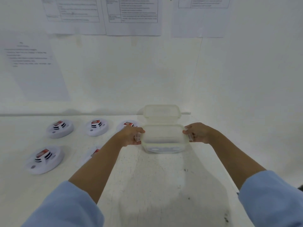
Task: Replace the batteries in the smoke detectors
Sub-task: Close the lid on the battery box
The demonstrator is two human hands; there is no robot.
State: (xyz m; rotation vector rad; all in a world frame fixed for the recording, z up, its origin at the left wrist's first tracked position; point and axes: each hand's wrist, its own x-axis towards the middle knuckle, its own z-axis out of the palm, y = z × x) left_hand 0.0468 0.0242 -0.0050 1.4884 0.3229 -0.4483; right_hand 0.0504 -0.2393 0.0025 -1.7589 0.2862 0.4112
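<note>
Your left hand [131, 136] and right hand [199, 133] each grip a side latch [137, 137] of the open clear container [164, 145]; smoke detectors [59, 128] round, white, red-labelled on top.

White counter [147, 185], left hand [130, 135] and right hand [200, 132] gripping opposite ends of a clear plastic container [164, 140], lid [161, 112] standing open behind it, five smoke detectors [59, 128] at left, two partly hidden by the left arm, printed sheets [132, 15] on wall.

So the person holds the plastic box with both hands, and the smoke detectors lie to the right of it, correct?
No. The head view shows the smoke detectors left of the plastic box, not right. The left hand and right hand do hold it, one at each end.
</note>
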